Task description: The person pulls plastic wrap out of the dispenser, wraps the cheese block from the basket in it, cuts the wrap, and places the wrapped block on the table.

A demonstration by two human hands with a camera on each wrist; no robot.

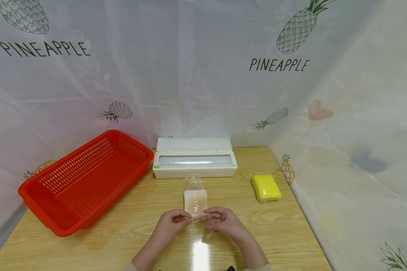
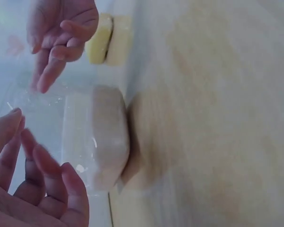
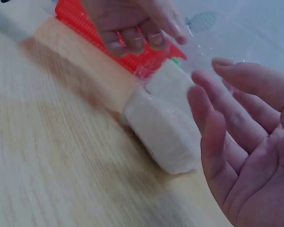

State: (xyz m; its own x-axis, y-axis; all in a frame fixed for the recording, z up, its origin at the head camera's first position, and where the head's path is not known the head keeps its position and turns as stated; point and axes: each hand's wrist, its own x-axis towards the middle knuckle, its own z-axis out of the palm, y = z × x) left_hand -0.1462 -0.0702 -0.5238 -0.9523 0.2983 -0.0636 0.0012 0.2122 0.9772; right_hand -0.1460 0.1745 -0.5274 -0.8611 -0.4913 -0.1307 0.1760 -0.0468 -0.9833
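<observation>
A pale white-and-peach block (image 1: 195, 201) lies on the table, with clear cling film (image 1: 193, 183) over it and sticking out beyond its far end. At its near end my left hand (image 1: 172, 223) pinches the film's edge between thumb and index finger. Opposite, my right hand (image 1: 225, 223) hovers by the film with its thumb and fingers apart and loosely bent. The right wrist view shows the block's side (image 3: 161, 135) beyond the parted right fingers (image 3: 220, 104). Behind the block stands a white cling film dispenser (image 1: 195, 172), lid up, its roll showing.
To the left, a red plastic basket (image 1: 117, 195) takes up much of the wooden table (image 1: 149, 203). A yellow block (image 1: 266, 187) with a shiny film-like surface sits near the right edge. A pineapple-printed curtain (image 1: 203, 86) hangs behind the table and along its right side.
</observation>
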